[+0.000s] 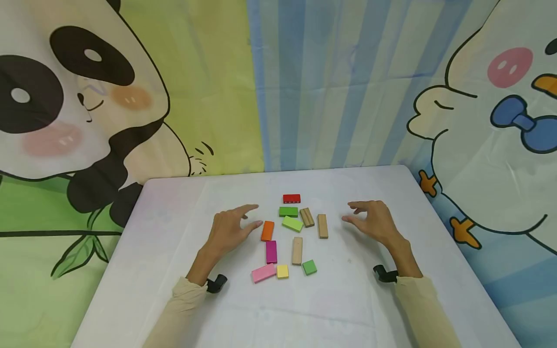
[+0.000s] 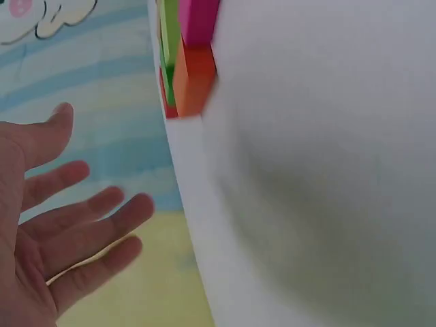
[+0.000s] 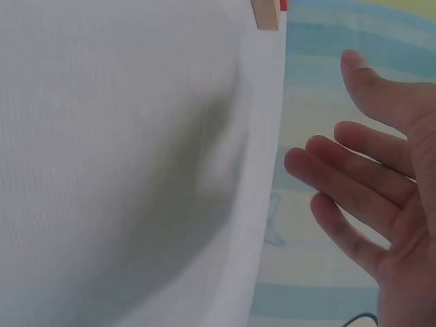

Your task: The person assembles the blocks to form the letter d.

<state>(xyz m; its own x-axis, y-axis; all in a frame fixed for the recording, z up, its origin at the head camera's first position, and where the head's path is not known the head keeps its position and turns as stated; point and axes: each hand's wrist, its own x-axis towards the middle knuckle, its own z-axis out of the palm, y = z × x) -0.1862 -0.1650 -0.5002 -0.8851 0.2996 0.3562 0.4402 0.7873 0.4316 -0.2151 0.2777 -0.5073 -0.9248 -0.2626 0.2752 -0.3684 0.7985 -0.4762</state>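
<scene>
My left hand (image 1: 227,231) hovers left of a loose group of toy blocks, its thumb nearest the orange block (image 1: 267,231). On the other side, my right hand (image 1: 373,220) is held above the table, nearest a plain wooden block (image 1: 322,226). Both hands have loosely extended fingers and hold nothing. Between them lie a red block (image 1: 291,198), a green block (image 1: 288,211), a lime block (image 1: 292,224), two more wooden blocks (image 1: 297,251), a magenta block (image 1: 271,252), a pink block (image 1: 263,273), a yellow cube (image 1: 282,271) and a green cube (image 1: 309,267).
The blocks lie on a white-covered table (image 1: 348,309). Behind its far edge hangs a cloth backdrop (image 1: 330,87) with cartoon figures. A black wrist camera (image 1: 216,283) is strapped to the left wrist, another black camera (image 1: 385,274) to the right.
</scene>
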